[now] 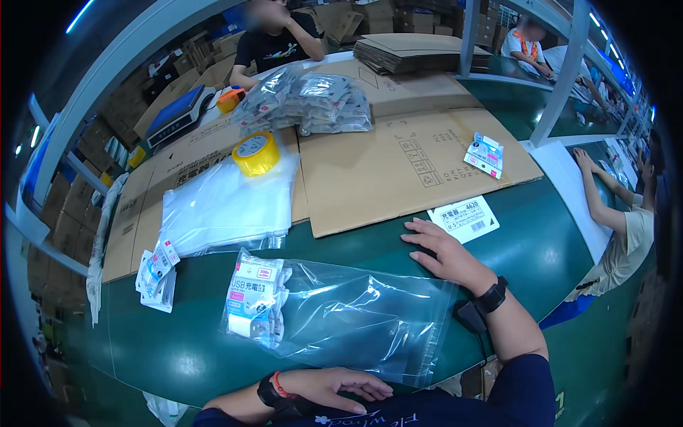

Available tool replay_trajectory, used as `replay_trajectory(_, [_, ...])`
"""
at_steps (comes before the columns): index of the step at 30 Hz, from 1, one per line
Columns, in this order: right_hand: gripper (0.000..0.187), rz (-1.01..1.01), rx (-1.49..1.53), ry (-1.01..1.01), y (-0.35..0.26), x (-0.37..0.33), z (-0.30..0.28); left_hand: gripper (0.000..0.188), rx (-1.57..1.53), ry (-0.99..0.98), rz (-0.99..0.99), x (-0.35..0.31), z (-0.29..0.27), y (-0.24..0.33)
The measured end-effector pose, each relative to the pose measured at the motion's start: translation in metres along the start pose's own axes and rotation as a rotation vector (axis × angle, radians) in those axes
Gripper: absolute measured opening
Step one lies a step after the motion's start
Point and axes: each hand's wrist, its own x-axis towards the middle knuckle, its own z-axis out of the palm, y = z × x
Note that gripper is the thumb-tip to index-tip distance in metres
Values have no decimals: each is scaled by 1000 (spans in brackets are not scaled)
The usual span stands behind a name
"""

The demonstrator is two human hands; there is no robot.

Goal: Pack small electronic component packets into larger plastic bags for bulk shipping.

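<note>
The right hand [442,252] lies flat on the green table [541,249], fingers spread and pointing toward ten o'clock, holding nothing. Its fingertips touch the near edge of the big cardboard sheet [384,171]. At one o'clock from it, just beside, lies a white label [464,218].

The left hand [338,388] rests at the near table edge, fingers loosely spread and pointing toward three o'clock, its fingertips at the near edge of the clear bag [356,320]. It grips nothing.

The bag lies flat between the two hands. A bundle of small white packets [255,299] sits inside its left end. At nine o'clock from the bag, a few loose packets [158,274] lie on the table. At eleven o'clock, a stack of empty clear bags [224,203] rests on cardboard, with a yellow tape roll [256,154] just beyond it. Farther toward twelve o'clock lies a heap of filled bags [306,105]. A single packet [485,154] lies on the cardboard at one o'clock.
</note>
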Motion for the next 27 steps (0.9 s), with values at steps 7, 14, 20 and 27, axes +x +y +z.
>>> replay_trajectory(7, [38,-14,-7,-4,1,1,2,55,-1,3,3,-2,1,-2])
replay_trajectory(14, [37,-12,-37,24,10,-4,3,54,-2,0,7,1,0,2])
replay_trajectory(20, [36,-84,-23,57,20,3,12,54,-15,6,-54,-2,2,9])
replay_trajectory(27, [35,-100,-41,55,22,0,13,53,-8,53,-65,2,7,20])
